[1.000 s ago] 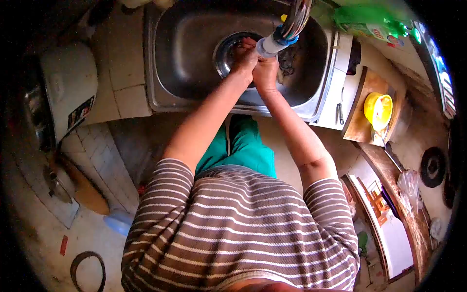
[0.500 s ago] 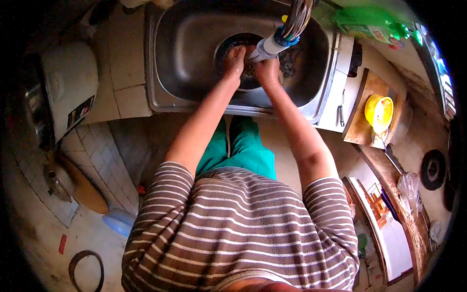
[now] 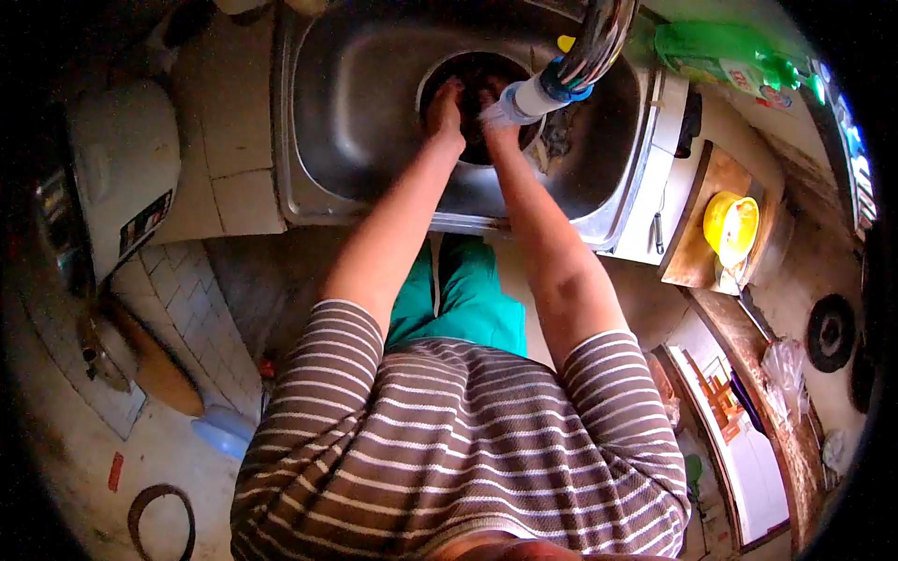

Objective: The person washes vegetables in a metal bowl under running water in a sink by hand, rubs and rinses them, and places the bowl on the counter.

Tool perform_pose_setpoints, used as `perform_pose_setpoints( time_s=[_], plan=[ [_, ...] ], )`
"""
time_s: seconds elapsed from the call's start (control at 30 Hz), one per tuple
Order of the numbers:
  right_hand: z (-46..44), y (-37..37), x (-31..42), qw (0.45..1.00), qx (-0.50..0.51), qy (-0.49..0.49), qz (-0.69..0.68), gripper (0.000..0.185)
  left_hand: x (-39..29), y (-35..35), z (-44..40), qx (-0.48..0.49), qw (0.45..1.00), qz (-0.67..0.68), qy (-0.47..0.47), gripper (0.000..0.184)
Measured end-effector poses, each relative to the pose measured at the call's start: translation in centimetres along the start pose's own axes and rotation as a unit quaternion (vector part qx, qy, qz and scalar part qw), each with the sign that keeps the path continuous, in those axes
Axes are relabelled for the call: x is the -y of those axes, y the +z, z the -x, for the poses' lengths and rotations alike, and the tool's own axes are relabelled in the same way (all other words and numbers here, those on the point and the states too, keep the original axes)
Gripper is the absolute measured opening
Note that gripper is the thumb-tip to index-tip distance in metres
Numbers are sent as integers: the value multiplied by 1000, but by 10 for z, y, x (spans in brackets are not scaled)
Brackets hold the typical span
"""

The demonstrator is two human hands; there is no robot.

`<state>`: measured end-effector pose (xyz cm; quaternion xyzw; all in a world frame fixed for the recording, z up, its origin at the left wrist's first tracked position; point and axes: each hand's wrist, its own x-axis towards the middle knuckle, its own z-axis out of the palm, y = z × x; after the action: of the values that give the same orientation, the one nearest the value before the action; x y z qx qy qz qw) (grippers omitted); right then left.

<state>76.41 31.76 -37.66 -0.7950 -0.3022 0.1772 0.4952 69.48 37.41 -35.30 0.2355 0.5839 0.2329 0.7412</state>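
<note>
Both my hands reach down into a dark round bowl (image 3: 432, 84) in the steel sink (image 3: 346, 103). My left hand (image 3: 446, 110) is at the bowl's left side, its fingertips lost in the shadowed inside. My right hand (image 3: 500, 131) is in the bowl's right part, beneath the white and blue tap nozzle (image 3: 535, 96), which hides some of it. What the fingers touch in the bowl is too dark to make out. Dark wet scraps (image 3: 558, 136) lie in the sink right of the bowl.
A flexible metal tap hose (image 3: 608, 37) hangs over the sink. On the right are a green bottle (image 3: 720, 51), a peeler-like tool (image 3: 659, 224), and a yellow bowl (image 3: 730, 227) on a wooden board (image 3: 687, 266). A white appliance (image 3: 131, 168) stands left.
Both hands have sunk deeper into the bowl, so their fingers show less. My right forearm has shifted left, and the view has moved slightly.
</note>
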Motion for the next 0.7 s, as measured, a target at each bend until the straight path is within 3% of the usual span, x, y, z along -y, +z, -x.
perform_pose_setpoints(
  time_s=[0.03,0.07,0.1,0.17,0.2,0.27,0.3,0.4,0.5,0.57,0.63,0.7],
  plan=[
    [-1,8,2,1000,-12,-4,6,30,6,2,-8,-17,998,39,-43,39],
    [1,11,3,1000,-11,-5,6,30,14,5,-14,-17,996,89,-8,38],
    [5,11,7,989,17,86,-120,27,6,7,-4,-18,996,90,-10,38],
    [10,8,20,895,68,257,-358,23,-24,17,23,-14,978,192,-85,35],
    [16,3,33,896,68,258,-356,23,-15,12,13,-14,977,193,-87,35],
    [23,-8,65,937,46,193,-286,20,14,-2,-18,251,934,227,-112,36],
    [18,-10,72,938,47,193,-286,20,16,-1,-16,250,934,227,-112,36],
    [10,-12,74,994,10,46,-101,25,14,12,18,81,986,136,-43,39],
    [-8,-14,55,995,88,0,-37,35,-6,20,46,83,981,150,-95,40],
    [9,-14,61,987,136,50,-68,42,-16,16,48,116,970,176,-119,54],
    [29,-13,83,969,98,83,-211,44,-27,10,43,140,971,166,-104,52],
    [34,-24,99,965,117,99,-212,46,-24,10,43,162,970,157,-90,50]
  ],
)
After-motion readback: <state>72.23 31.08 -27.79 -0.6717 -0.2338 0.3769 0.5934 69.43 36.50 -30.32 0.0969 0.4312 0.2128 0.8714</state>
